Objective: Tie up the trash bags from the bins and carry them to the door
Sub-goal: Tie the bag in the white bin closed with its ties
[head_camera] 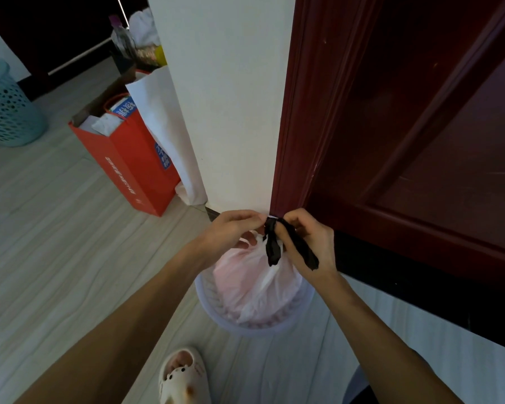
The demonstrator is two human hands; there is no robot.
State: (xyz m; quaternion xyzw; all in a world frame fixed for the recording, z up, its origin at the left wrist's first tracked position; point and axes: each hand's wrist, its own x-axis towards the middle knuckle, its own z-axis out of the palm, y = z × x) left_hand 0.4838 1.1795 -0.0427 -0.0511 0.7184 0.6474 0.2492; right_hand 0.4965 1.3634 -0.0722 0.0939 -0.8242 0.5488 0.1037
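Left hand (pixel 231 230) and right hand (pixel 309 243) close together, both pinching black crinkled plastic strip (pixel 273 249) round the neck of pale pink translucent trash bag (pixel 251 284). The bag sits just below them in round white plastic bin (pixel 210 307). Step: knotting. Next, probably: cinch tight, lift bag out. Dark red wooden door (pixel 420 141) just right.

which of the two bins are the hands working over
The pale bin by the red door frame, its pinkish bag wrapped with a black tie; the teal perforated bin stands far left.
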